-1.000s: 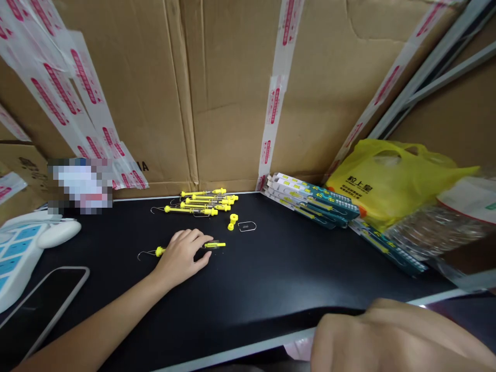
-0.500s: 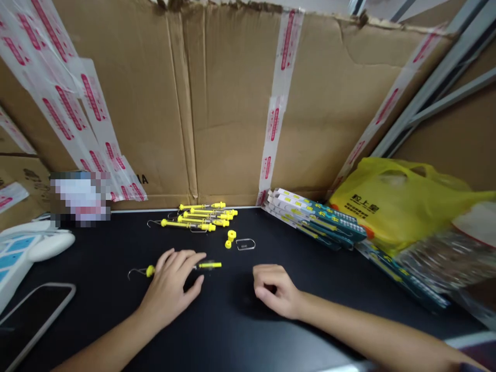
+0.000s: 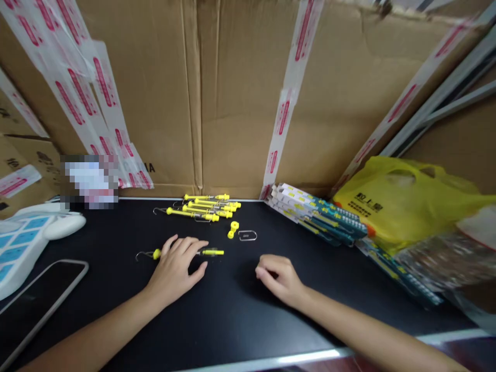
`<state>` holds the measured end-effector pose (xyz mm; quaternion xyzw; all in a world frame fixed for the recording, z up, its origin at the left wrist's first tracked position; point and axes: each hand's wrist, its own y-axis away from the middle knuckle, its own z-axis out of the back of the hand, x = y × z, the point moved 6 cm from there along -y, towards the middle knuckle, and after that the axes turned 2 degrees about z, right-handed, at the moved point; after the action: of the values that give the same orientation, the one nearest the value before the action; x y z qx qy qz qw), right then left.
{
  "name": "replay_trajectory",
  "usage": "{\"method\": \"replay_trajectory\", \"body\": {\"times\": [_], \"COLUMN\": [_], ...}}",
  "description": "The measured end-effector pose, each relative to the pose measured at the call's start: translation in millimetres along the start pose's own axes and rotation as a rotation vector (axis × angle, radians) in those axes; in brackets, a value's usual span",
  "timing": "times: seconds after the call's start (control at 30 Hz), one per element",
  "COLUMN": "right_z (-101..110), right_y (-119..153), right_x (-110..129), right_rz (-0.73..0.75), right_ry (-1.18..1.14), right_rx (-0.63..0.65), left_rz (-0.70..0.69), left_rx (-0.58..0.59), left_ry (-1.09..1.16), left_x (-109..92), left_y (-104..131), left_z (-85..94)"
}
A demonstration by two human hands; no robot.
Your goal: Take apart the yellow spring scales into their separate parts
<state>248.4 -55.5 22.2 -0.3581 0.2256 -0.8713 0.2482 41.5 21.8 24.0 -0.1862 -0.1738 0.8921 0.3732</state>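
My left hand lies over a slim yellow tool with a wire hook, its fingers spread and covering the tool's middle. The hook end shows to the left of the fingers and a yellow tip to the right. My right hand rests on the table, fingers curled closed; anything inside it is hidden. Between the hands and farther back lie two small yellow caps and a bent wire loop, with a tiny spring-like piece inside the loop. Behind them is a pile of several similar yellow hooked tools.
Printed flat boxes are stacked at the back right, beside a yellow plastic bag. On the left are a phone and a white device with blue keys. Tall cardboard closes off the back of the black table.
The camera view has tilted down and shifted a little, so the table's front edge shows more. Both hands keep nearly the same pose and place on the table.
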Motion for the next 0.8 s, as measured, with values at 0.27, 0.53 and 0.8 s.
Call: {"method": "replay_trajectory", "body": {"times": [0.27, 0.53, 0.8], "right_z": [11.9, 8.1, 17.7], "right_y": [5.3, 42.9, 36.4], "right_x": [-10.5, 7.3, 22.5], "right_rz": [-0.106, -0.106, -0.094], "right_ry": [0.059, 0.010, 0.240], "right_rx": [-0.092, -0.126, -0.156], "left_rz": [-0.024, -0.179, -0.173], "left_rx": [0.020, -0.056, 0.013], "left_ry": [0.009, -0.037, 0.015], "left_x": [-7.6, -14.0, -16.0], "left_y": [-1.9, 0.1, 3.7], "left_z": [0.4, 10.6, 9.7]}}
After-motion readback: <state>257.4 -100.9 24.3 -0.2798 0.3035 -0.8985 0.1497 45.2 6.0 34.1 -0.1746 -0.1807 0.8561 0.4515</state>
